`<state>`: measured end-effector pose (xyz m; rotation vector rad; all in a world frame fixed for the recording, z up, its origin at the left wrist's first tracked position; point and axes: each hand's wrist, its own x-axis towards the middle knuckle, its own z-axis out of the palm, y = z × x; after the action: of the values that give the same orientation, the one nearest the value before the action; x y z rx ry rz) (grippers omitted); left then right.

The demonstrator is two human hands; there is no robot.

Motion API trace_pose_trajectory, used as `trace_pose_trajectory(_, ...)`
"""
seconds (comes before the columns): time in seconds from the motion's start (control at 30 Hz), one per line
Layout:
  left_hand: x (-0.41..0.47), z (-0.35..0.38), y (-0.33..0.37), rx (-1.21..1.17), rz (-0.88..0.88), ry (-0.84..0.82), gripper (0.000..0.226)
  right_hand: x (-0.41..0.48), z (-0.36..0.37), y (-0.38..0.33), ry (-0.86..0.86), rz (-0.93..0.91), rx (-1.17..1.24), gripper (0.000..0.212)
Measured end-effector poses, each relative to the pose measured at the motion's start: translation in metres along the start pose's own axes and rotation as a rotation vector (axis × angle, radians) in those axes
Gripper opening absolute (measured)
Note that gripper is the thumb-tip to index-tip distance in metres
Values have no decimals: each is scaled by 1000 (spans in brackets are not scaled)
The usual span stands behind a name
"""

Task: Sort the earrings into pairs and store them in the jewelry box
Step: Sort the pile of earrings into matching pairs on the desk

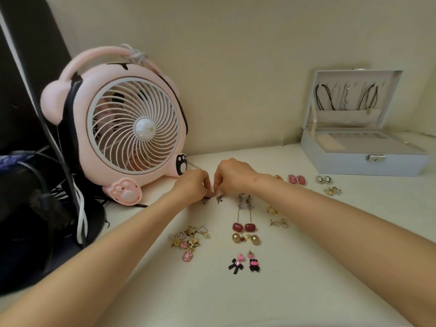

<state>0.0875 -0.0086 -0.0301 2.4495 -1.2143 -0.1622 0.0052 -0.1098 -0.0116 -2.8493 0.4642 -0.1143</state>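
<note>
My left hand (192, 185) and my right hand (232, 175) meet fingertip to fingertip low over the white table (306, 267). Each pinches a small dark silver earring: one (205, 200) under the left fingers, a snake-shaped one (219, 199) under the right. Pairs lie set out on the table: dark red rectangular drops (244, 227), gold balls (245, 239), black-and-pink charms (245, 264), pink ovals (296, 180), cameos (324, 179). An unsorted heap (188, 240) of gold, pearl and pink pieces lies at the left. The pale blue jewelry box (363, 159) stands open at the far right.
A pink cat-shaped desk fan (122, 128) stands right behind my hands, its paw foot near my left wrist. Black cables and dark clutter (42, 204) fill the left edge. Necklaces hang inside the box lid (346, 95). Gold earrings (278, 223) lie under my right forearm.
</note>
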Motion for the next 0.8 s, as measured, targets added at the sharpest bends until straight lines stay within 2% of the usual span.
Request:
trace_pose_trajectory(0.2, 15, 6, 9, -76, -21, 6, 11, 8, 1, 8, 62, 45, -62, 12)
trace_pose_trajectory(0.57, 14, 5, 9, -133, 20, 37, 9, 4, -9, 11, 120, 57, -103, 13)
trace_pose_trajectory(0.7, -3, -21, 1, -122, 34, 61, 8, -14, -22, -4, 111, -30, 28, 8)
trace_pose_trajectory(0.8, -28, -45, -5, 22, 52, -74, 10, -33, -19, -22, 6, -135, 79, 6)
